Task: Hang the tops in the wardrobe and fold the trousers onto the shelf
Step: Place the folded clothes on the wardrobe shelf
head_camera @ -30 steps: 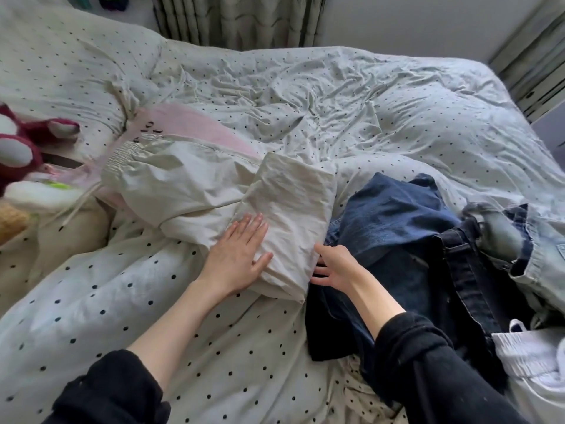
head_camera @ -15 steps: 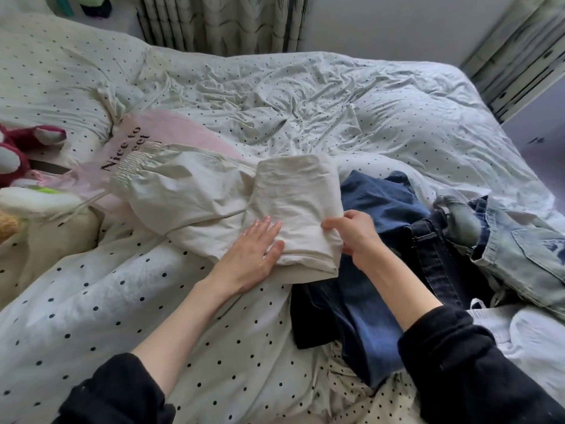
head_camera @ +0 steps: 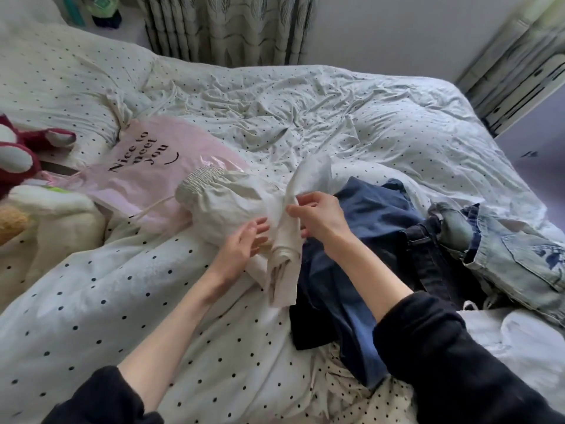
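Observation:
Cream trousers (head_camera: pixel 226 203) with a gathered waistband lie half folded on the dotted duvet. My right hand (head_camera: pixel 318 217) pinches the folded leg end and holds it raised on edge. My left hand (head_camera: pixel 244 244) reaches under that raised fold with straight fingers, touching the fabric. Dark blue jeans (head_camera: pixel 367 228) lie just right of the cream pair, under my right forearm. Light washed jeans (head_camera: pixel 516 255) sit further right. A pink top (head_camera: pixel 143 166) printed "Nice to meet you" lies under the cream waistband.
The dotted duvet (head_camera: pixel 305 117) covers the whole bed. Plush toys (head_camera: pixel 21 160) sit at the left edge. A white garment (head_camera: pixel 504 341) lies at the lower right. Curtains (head_camera: pixel 232 26) hang behind the bed, and slatted furniture (head_camera: pixel 513 75) stands at the far right.
My right hand gripped the folded leg end and lifted it off the bed. My left hand left the top of the fold and slid beneath it. The view tilted, showing more of the pink top.

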`<state>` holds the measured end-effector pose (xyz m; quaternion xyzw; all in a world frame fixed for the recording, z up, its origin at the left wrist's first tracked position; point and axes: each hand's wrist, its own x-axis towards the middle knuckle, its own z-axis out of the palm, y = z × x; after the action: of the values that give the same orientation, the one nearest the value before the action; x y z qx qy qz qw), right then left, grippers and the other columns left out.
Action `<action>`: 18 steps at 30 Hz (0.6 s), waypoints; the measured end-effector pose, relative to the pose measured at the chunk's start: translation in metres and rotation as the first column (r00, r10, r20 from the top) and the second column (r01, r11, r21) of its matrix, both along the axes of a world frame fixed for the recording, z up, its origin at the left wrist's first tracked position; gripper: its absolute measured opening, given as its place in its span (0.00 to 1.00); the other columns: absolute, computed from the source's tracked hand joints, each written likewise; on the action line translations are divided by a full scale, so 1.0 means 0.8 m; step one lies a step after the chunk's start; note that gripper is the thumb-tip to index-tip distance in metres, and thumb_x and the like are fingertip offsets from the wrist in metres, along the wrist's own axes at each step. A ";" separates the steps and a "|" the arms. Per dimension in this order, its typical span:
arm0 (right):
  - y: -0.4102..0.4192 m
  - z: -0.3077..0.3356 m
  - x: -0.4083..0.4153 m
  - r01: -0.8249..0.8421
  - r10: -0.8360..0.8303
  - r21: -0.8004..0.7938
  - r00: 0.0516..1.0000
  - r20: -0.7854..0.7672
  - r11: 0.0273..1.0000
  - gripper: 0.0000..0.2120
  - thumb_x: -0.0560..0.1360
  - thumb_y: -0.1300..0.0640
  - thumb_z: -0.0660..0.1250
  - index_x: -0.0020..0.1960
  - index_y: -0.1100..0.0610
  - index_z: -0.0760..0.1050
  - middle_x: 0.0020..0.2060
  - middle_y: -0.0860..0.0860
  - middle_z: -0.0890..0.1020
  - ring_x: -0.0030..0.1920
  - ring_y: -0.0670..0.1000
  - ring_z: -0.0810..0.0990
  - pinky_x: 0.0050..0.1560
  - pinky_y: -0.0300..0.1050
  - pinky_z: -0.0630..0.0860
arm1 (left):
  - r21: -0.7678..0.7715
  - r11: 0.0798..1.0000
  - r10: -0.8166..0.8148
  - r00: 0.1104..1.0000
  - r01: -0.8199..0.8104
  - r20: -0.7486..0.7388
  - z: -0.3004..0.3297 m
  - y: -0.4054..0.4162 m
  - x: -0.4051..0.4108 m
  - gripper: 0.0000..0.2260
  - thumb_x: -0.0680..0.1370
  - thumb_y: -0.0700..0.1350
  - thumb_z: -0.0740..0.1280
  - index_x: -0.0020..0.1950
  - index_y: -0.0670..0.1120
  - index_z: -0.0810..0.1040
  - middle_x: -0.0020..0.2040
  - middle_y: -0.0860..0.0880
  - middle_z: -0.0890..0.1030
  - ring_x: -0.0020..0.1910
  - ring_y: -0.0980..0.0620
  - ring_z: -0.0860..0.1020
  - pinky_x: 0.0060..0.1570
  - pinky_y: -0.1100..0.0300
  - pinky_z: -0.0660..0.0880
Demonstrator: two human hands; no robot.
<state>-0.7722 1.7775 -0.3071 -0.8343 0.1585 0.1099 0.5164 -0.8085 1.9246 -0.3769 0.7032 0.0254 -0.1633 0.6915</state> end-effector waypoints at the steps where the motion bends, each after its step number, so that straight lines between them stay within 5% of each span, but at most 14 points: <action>1: 0.018 -0.007 0.008 -0.037 0.037 -0.012 0.999 0.015 0.999 0.04 0.73 0.62 0.68 0.40 0.60 0.78 0.37 0.55 0.81 0.37 0.52 0.80 0.41 0.50 0.81 | -0.037 0.998 0.056 0.998 -0.056 -0.013 0.007 0.014 -0.001 0.16 0.82 0.51 0.50 0.66 0.50 0.69 0.60 0.49 0.77 0.54 0.56 0.78 0.53 0.64 0.74; 3: 0.050 -0.019 0.025 -0.063 0.063 0.003 0.998 0.019 0.998 0.07 0.73 0.62 0.66 0.40 0.64 0.79 0.39 0.58 0.83 0.36 0.53 0.80 0.46 0.52 0.81 | -0.076 0.991 0.104 0.994 -0.106 -0.031 0.016 0.036 -0.005 0.19 0.78 0.58 0.52 0.65 0.53 0.68 0.57 0.53 0.78 0.51 0.60 0.79 0.50 0.65 0.75; 6: 0.077 -0.033 0.045 -0.119 0.129 0.185 0.991 -0.043 0.975 0.09 0.77 0.63 0.62 0.49 0.63 0.81 0.46 0.62 0.83 0.43 0.54 0.80 0.52 0.50 0.79 | 0.026 0.991 0.135 0.988 -0.134 -0.074 0.009 0.055 -0.011 0.33 0.71 0.68 0.64 0.72 0.56 0.62 0.61 0.53 0.73 0.59 0.55 0.75 0.58 0.57 0.74; 8: 0.077 -0.043 0.047 -0.190 0.195 0.188 0.981 -0.008 0.964 0.13 0.79 0.64 0.57 0.53 0.61 0.81 0.53 0.59 0.82 0.52 0.54 0.80 0.55 0.47 0.76 | 0.171 0.968 0.202 0.975 -0.183 -0.096 -0.003 0.058 -0.008 0.36 0.68 0.60 0.71 0.72 0.53 0.63 0.60 0.49 0.73 0.58 0.52 0.75 0.59 0.54 0.73; 12: 0.052 -0.070 0.033 -0.293 0.313 -0.136 0.937 0.156 0.946 0.17 0.80 0.65 0.55 0.65 0.57 0.74 0.65 0.52 0.76 0.65 0.50 0.72 0.67 0.47 0.68 | 0.353 0.888 0.299 0.953 -0.294 0.042 -0.004 0.057 0.014 0.05 0.74 0.39 0.69 0.47 0.48 0.77 0.43 0.45 0.81 0.42 0.49 0.77 0.41 0.56 0.73; 18: 0.035 -0.106 0.037 -0.491 0.545 -0.538 0.836 -0.068 0.685 0.33 0.77 0.40 0.59 0.76 0.42 0.47 0.77 0.48 0.44 0.77 0.53 0.41 0.73 0.65 0.46 | 0.340 0.780 0.543 0.838 -0.526 0.051 -0.011 0.092 0.054 0.05 0.72 0.42 0.69 0.45 0.43 0.76 0.41 0.47 0.78 0.40 0.48 0.75 0.41 0.55 0.71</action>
<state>-0.7429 1.8058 -0.3917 -0.9587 -0.0850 0.1619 0.2178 -0.7649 1.9983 -0.3859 0.7714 0.2686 0.0289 0.5761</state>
